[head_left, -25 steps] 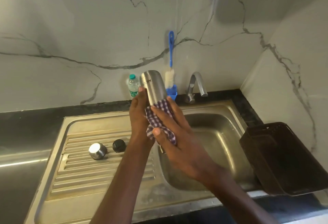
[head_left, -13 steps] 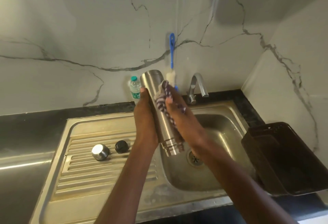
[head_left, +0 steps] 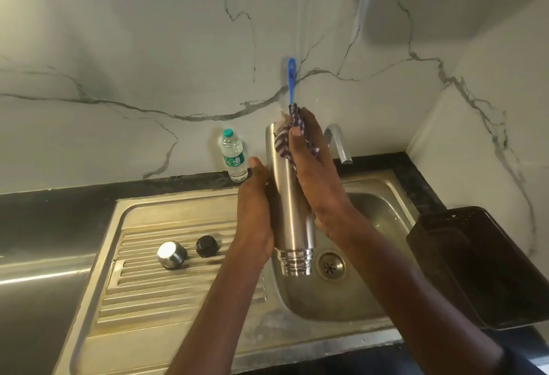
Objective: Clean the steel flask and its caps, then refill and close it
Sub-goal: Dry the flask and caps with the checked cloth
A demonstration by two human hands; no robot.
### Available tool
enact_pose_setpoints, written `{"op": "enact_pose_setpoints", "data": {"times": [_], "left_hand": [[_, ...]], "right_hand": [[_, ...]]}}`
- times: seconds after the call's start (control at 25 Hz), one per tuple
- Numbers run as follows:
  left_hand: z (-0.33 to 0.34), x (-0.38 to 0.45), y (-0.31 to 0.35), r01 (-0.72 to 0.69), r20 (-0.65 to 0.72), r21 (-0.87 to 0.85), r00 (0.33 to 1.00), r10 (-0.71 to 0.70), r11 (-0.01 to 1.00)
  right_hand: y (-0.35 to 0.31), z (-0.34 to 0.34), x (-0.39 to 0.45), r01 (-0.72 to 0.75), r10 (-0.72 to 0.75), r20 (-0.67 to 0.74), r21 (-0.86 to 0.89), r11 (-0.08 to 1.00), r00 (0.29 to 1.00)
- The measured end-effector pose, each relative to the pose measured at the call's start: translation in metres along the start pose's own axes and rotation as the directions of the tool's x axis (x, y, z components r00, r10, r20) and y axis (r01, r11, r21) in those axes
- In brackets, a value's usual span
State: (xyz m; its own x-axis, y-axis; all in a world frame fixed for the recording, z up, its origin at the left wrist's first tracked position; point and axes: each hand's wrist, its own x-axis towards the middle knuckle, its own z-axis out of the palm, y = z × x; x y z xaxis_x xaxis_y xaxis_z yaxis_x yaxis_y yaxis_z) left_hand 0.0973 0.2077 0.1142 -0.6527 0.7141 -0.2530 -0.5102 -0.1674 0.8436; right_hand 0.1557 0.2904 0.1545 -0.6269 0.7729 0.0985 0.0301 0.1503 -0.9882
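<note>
So the steel flask (head_left: pixel 292 211) is held upside down over the sink (head_left: pixel 371 294), threaded mouth pointing at the drain. The left hand (head_left: pixel 255 220) grips it along the body, fingers wrapped behind and thumb up the side. The right hand (head_left: pixel 315 178) pinches a checked cloth (head_left: pixel 289 137) against the flask's upper end, thumb pressing it to the steel. Both caps sit on the ribbed drainboard, just beside each other: the steel cap (head_left: pixel 171 255) and the black cap (head_left: pixel 206 246). A plastic water bottle (head_left: pixel 234 155) stands on the table by the wall, with a blue brush (head_left: pixel 291 80) sticking up behind the cloth and a dark tray (head_left: pixel 481 267) right of the sink.
</note>
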Motion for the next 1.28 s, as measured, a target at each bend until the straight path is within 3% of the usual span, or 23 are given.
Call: {"op": "enact_pose_setpoints", "data": {"times": [0.16, 0.24, 0.36, 0.48, 0.6, 0.68, 0.84, 1.0, 1.08, 1.16, 1.24, 1.28], "left_hand": [[-0.001, 0.002, 0.012, 0.057, 0.057, -0.077, 0.997, -0.053, 0.995], [-0.010, 0.012, 0.014, 0.041, 0.031, -0.107, 0.999, -0.037, 0.993], [-0.019, 0.024, 0.005, -0.012, -0.050, -0.150, 0.999, 0.004, 0.989], [-0.020, 0.020, -0.009, -0.107, -0.058, -0.026, 0.993, 0.106, 0.994], [-0.011, 0.006, -0.015, -0.129, 0.008, 0.154, 0.992, 0.130, 0.980], [-0.008, 0.007, -0.019, -0.152, 0.071, 0.249, 0.988, 0.139, 0.957], [-0.018, 0.021, -0.018, -0.105, 0.034, 0.219, 0.994, 0.100, 0.970], [-0.043, 0.035, -0.008, -0.025, 0.019, 0.183, 1.000, 0.022, 0.983], [-0.052, 0.040, -0.006, 0.011, 0.060, 0.166, 0.998, -0.021, 0.986], [-0.063, 0.040, -0.002, 0.008, 0.088, 0.268, 0.996, -0.033, 0.963], [-0.070, 0.035, 0.001, -0.065, 0.156, 0.502, 0.988, -0.017, 0.862], [-0.071, 0.031, 0.002, -0.119, 0.216, 0.593, 0.976, -0.015, 0.797]], "right_hand": [[-0.001, -0.002, -0.031, -0.221, 0.202, 0.221, 0.065, 0.973, 0.954], [0.014, -0.004, -0.059, -0.096, 0.109, 0.255, -0.064, 0.993, 0.961], [0.033, -0.003, -0.086, 0.172, -0.088, 0.282, -0.288, 0.942, 0.955], [0.029, 0.000, -0.067, 0.211, -0.149, 0.219, -0.299, 0.931, 0.964], [0.012, -0.002, -0.026, -0.001, 0.001, -0.003, 0.081, 0.997, 1.000], [0.008, -0.007, -0.021, -0.204, 0.208, 0.017, 0.290, 0.935, 0.978], [0.024, -0.007, -0.058, -0.476, 0.431, 0.242, 0.175, 0.862, 0.870], [0.034, -0.032, -0.084, -0.544, 0.511, 0.407, -0.042, 0.838, 0.757], [0.025, -0.046, -0.081, -0.543, 0.537, 0.379, -0.100, 0.834, 0.754], [0.015, -0.054, -0.065, -0.419, 0.422, 0.240, -0.068, 0.905, 0.874], [0.011, -0.061, -0.040, -0.038, 0.063, 0.142, -0.175, 0.984, 0.988], [0.008, -0.064, -0.027, 0.162, -0.113, 0.185, -0.280, 0.946, 0.976]]}}
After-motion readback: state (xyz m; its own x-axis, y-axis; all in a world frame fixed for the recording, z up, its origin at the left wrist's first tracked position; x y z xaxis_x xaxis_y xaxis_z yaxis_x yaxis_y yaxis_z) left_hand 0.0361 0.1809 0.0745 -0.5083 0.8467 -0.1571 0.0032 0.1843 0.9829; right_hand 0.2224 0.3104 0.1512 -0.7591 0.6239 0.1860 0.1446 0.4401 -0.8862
